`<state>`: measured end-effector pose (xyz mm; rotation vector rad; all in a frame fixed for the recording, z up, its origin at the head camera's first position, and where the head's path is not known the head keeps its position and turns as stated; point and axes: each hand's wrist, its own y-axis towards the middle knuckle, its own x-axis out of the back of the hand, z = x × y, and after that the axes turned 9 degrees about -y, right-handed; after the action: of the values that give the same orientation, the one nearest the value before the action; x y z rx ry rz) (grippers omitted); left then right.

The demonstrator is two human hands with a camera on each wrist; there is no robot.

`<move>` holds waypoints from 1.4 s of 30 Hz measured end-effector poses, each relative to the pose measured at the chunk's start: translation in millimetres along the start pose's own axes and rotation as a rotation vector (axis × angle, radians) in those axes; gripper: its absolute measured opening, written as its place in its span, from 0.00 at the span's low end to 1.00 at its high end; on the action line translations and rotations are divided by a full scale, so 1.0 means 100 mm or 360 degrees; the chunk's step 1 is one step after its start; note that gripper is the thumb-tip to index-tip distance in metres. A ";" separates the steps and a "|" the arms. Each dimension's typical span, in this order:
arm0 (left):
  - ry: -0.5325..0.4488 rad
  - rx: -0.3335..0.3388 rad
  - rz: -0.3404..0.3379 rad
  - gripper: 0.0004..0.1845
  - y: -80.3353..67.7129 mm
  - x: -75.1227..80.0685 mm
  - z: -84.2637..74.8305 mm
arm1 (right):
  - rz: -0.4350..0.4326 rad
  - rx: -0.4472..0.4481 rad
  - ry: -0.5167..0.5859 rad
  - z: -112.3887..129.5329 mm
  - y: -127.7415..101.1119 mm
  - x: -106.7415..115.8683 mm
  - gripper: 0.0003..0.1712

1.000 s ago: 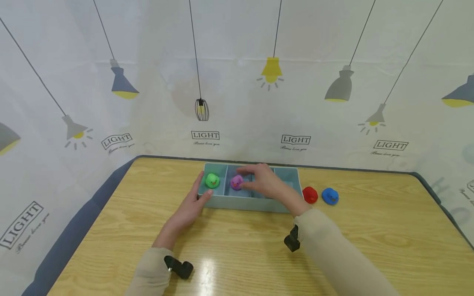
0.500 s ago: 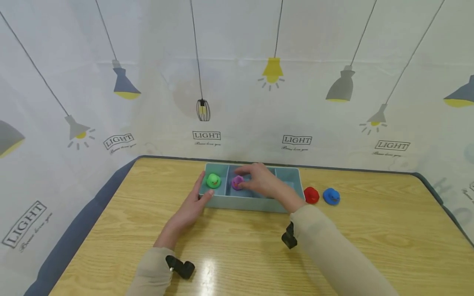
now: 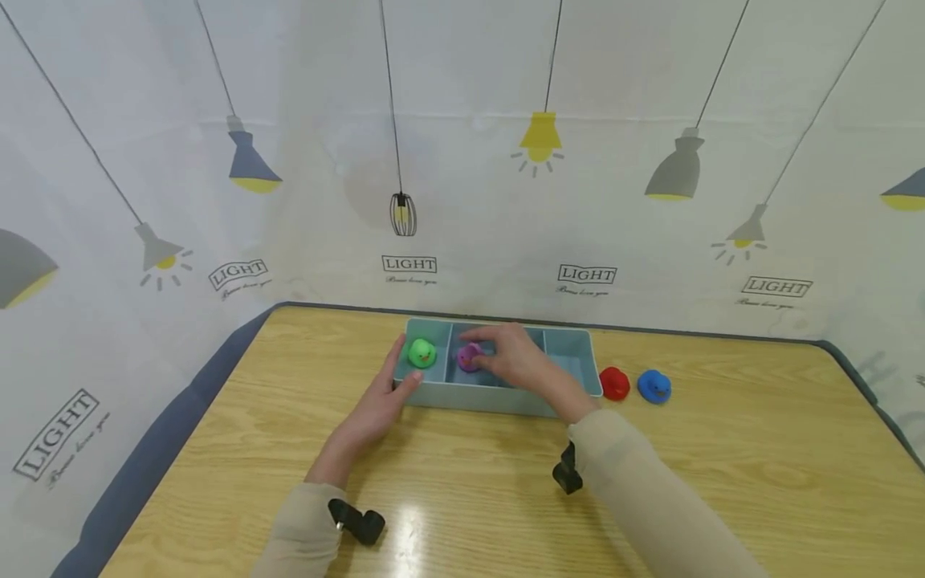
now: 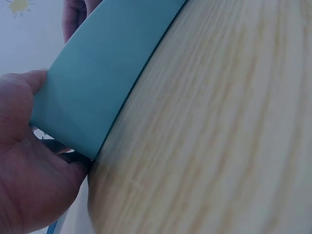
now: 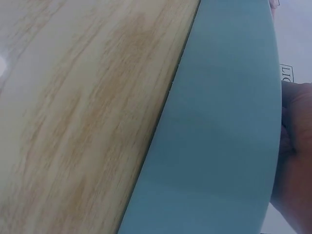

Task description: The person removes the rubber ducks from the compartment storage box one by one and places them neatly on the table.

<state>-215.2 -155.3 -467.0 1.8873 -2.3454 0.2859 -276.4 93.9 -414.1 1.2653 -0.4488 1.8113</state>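
One purple duck [image 3: 469,356] sits in the second compartment from the left of a teal divided tray [image 3: 499,396], and the person's right hand [image 3: 515,361] reaches in over the tray's front wall with its fingers curled about the duck, thumb and forefinger pinching it from either side. Just beside it, in the leftmost compartment, a green duck [image 3: 421,352] stands upright and untouched. The left hand [image 3: 376,408] clasps the tray's left end, thumb on the front corner and fingers up along the outer side wall; the left wrist view shows the thumb [image 4: 22,97] pressed on the teal wall [image 4: 97,83] where it meets the wood. From the right wrist view only the tray's broad front wall [image 5: 219,146] and a bit of the hand [image 5: 295,161] at the edge can be made out. To the right of the tray, on the wooden table [image 3: 723,466], a red duck [image 3: 615,384] lies just off the tray's end, with a blue duck [image 3: 654,386] beside it. Both sleeves are beige, each with a small black camera strapped at the wrist, and a white curtain printed with hanging lamps rises behind the table.
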 end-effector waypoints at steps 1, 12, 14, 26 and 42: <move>-0.0001 -0.0001 0.0000 0.39 0.00 0.00 0.00 | -0.0018 0.0007 -0.0005 0.00 0.00 0.00 0.23; -0.0010 0.0013 0.0007 0.38 -0.02 -0.01 -0.04 | 0.0023 -0.0013 -0.0090 0.01 0.05 0.00 0.28; -0.0006 0.0019 0.0006 0.38 -0.01 -0.01 -0.04 | 0.0069 -0.0038 -0.0102 0.03 0.08 0.01 0.28; -0.0010 0.0035 0.0006 0.38 0.00 0.02 -0.04 | 0.0146 -0.0124 0.0028 0.04 0.16 0.02 0.25; -0.0017 0.0038 0.0001 0.38 0.01 0.00 -0.01 | 0.0146 -0.0026 -0.0052 0.00 0.15 -0.06 0.25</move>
<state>-215.7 -154.6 -465.9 1.9034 -2.3601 0.3058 -287.6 83.0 -417.2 1.2829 -0.5468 1.8620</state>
